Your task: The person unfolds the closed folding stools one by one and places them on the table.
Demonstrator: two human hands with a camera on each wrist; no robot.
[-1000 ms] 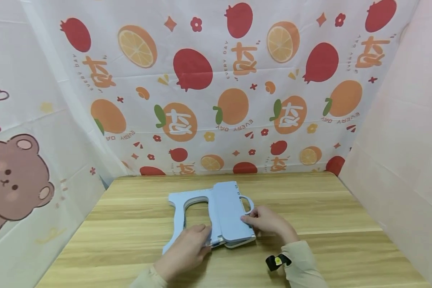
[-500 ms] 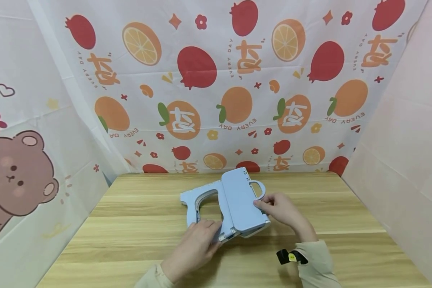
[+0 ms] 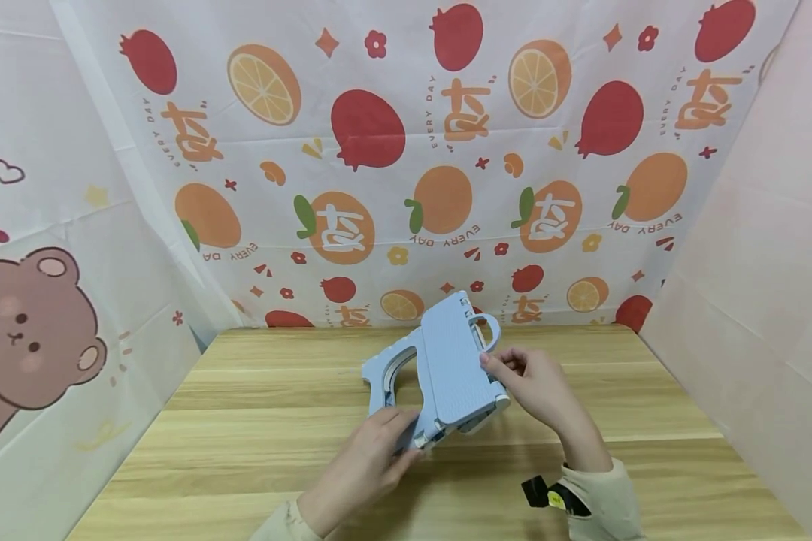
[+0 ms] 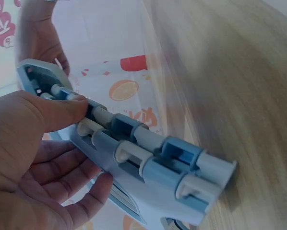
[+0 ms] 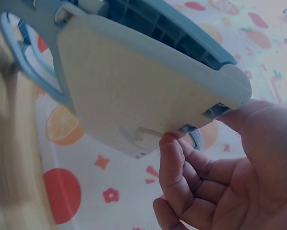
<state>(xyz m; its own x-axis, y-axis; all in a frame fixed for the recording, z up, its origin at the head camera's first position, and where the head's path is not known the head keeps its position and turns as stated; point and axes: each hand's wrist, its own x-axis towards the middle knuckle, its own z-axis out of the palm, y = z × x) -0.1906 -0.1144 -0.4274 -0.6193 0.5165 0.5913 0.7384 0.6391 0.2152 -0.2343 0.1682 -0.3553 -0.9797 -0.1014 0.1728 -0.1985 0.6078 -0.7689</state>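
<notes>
A light blue plastic folding stool, folded nearly flat, is held tilted over the table between both hands. My left hand grips its near edge; in the left wrist view the thumb lies on a row of blue and white hinge knuckles, with the fingers beneath. My right hand pinches the right edge of the top panel, just below the looped carry handle. From the right wrist view, the white underside panel shows, with the fingertips at its edge and a gap between it and the blue panel.
The wood-grain table lies under the stool. A fruit-print curtain hangs behind its far edge, with pale curtains at both sides. A black strap with a yellow mark sits at the right sleeve.
The stool has moved right and been lifted and tipped up, its far end rising. Both hands have moved with it and kept their hold.
</notes>
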